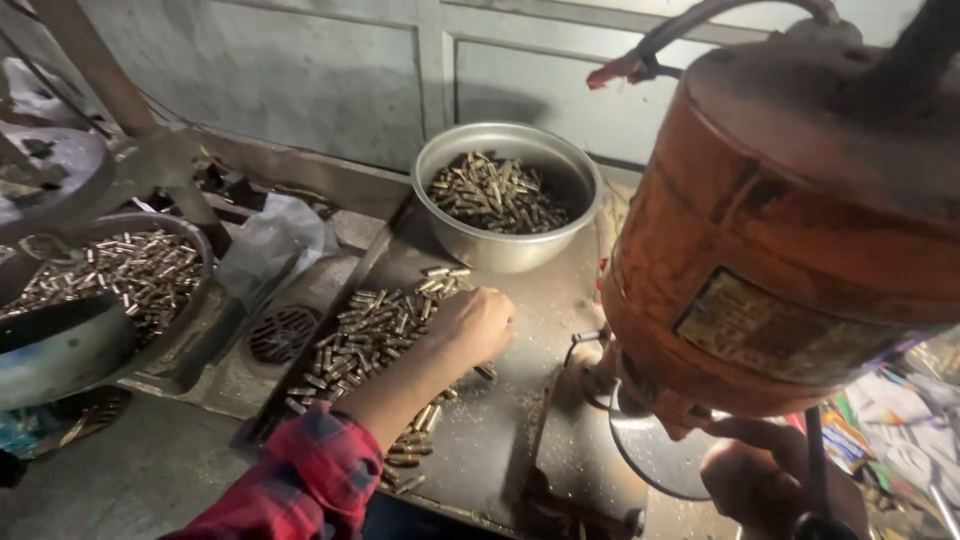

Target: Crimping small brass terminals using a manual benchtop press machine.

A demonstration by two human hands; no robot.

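- Reaching across a metal tray (500, 420), the left hand (472, 325) curls its fingers onto a heap of small brass pieces (365, 335).
- Right hand (755, 480), below the orange machine (790, 220); its grip cannot be made out.
- 1 steel bowl (480, 250) behind holds more pieces.

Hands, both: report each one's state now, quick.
Left hand: curled knuckles-up on the loose small brass metal cylinders; grip cannot be told.
Right hand: beneath the orange machine body; cannot be told.
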